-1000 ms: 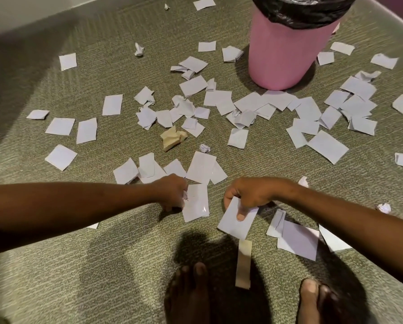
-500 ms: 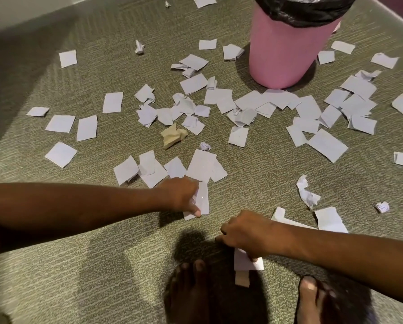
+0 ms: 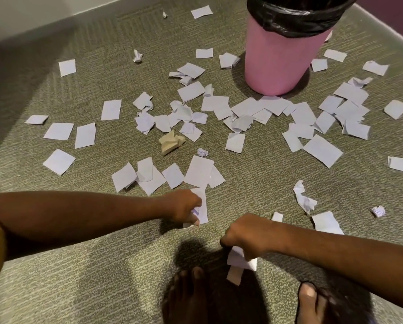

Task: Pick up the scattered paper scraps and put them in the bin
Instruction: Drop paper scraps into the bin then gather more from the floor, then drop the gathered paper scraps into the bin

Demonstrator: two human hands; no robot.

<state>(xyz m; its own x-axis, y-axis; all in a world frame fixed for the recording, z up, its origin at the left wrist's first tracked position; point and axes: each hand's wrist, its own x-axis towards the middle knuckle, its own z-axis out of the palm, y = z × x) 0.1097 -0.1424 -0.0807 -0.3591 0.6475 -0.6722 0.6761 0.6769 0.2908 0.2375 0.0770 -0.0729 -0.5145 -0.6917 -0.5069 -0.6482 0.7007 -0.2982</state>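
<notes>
Several white paper scraps [image 3: 199,173] lie scattered over the carpet in front of a pink bin [image 3: 278,64] lined with a black bag. My left hand [image 3: 184,208] is low on the floor, fingers closed on a white scrap [image 3: 201,204] and a small crumpled bit. My right hand [image 3: 243,237] is closed on a bunch of white scraps [image 3: 240,259] just above a tan strip [image 3: 234,275] near my feet. A crumpled tan piece [image 3: 171,142] sits mid-floor.
My two bare feet [image 3: 186,298] stand at the bottom edge. White walls meet the carpet at the left and far side, a purple wall at the right. Crumpled balls [image 3: 378,211] and torn scraps [image 3: 304,199] lie to the right.
My right hand gathered the scraps at lower right and pulled them back toward my feet, over the tan strip. My left hand closed on the scrap in front of it.
</notes>
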